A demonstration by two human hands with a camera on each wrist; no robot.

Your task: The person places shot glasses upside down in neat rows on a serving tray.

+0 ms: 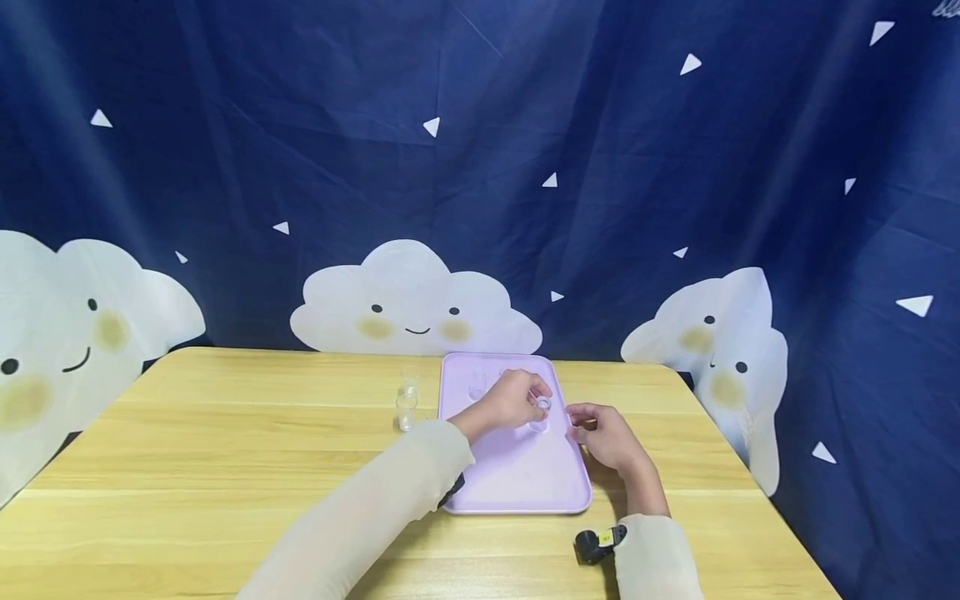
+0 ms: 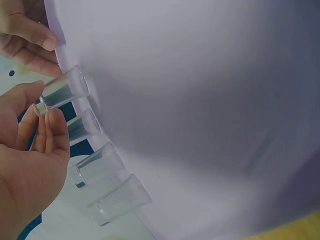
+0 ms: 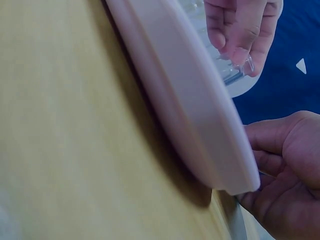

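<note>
Over the lilac tray (image 1: pixel 517 483), my left hand (image 1: pixel 514 398) pinches the narrow base of a small clear shot glass (image 2: pixel 66 92) between thumb and fingers. This glass is upside down, its wide mouth toward the tray surface. More upside-down glasses line up beside it, such as the clear glass (image 2: pixel 122 201) at the lower end of the row in the left wrist view. My right hand (image 1: pixel 609 435) holds the tray's right edge, its thumb and fingers at the rim (image 3: pixel 252 170).
Left of the tray, an upright clear glass (image 1: pixel 406 413) stands on the wooden table (image 1: pixel 247 467), with another clear glass (image 1: pixel 409 383) just behind it. A black wrist camera (image 1: pixel 596 546) sits at my right sleeve. Behind the table hangs a dark blue curtain (image 1: pixel 480 192) with cloud prints.
</note>
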